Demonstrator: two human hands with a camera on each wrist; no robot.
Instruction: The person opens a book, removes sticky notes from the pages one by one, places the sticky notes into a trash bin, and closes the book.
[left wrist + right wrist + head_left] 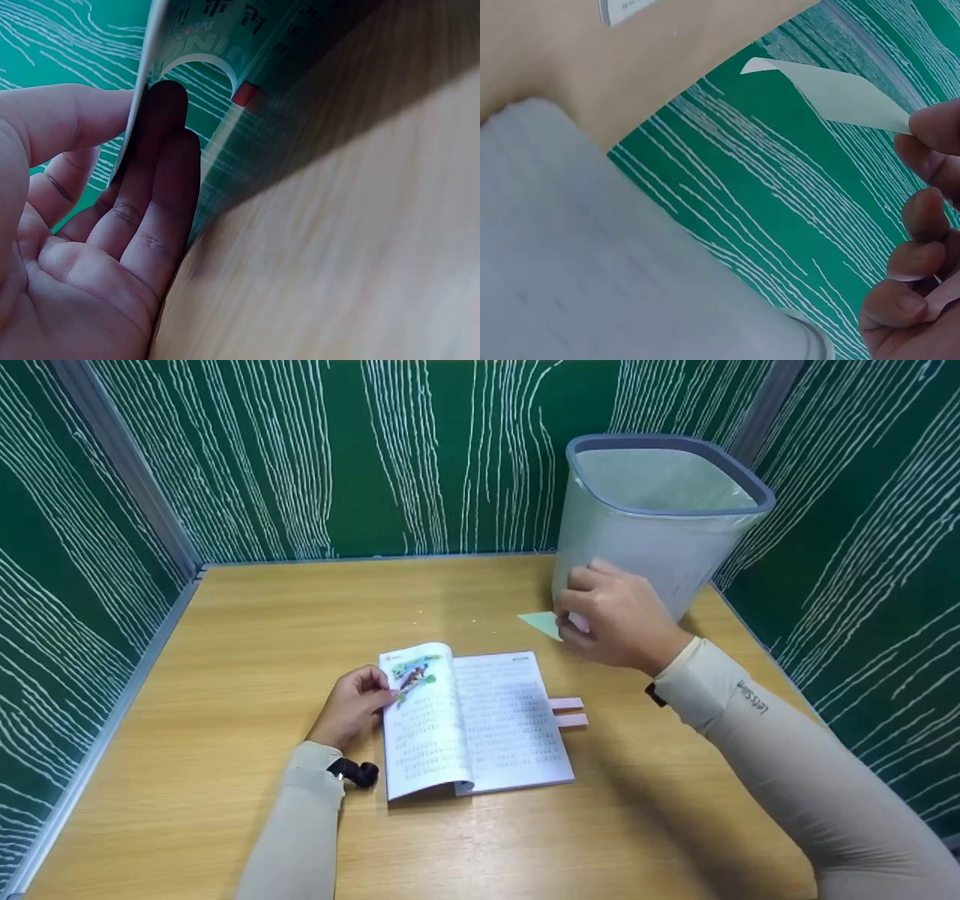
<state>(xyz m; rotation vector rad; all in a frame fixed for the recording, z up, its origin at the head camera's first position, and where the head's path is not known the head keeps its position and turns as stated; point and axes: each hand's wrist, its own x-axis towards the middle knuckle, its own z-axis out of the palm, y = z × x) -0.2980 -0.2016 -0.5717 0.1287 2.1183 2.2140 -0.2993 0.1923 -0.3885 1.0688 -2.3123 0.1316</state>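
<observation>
An open book (510, 720) with printed pages lies on the table, a coloured picture at the top of its left page. My left hand (352, 701) grips the book's left edge, thumb on the page and fingers behind the cover (225, 45). Two pink sticky tabs (566, 703) stick out from the right edge. My right hand (615, 619), raised beyond the book, pinches a pale green slip of paper (840, 94) between thumb and forefinger. Under its other, curled fingers a pinkish slip (945, 294) shows in part.
A white bin (637, 540) with a grey rim and a liner bag stands at the back right, just behind my right hand. Small white scraps (474, 621) dot the wooden table (247, 660). Green panels with white lines (495, 457) enclose the back and sides.
</observation>
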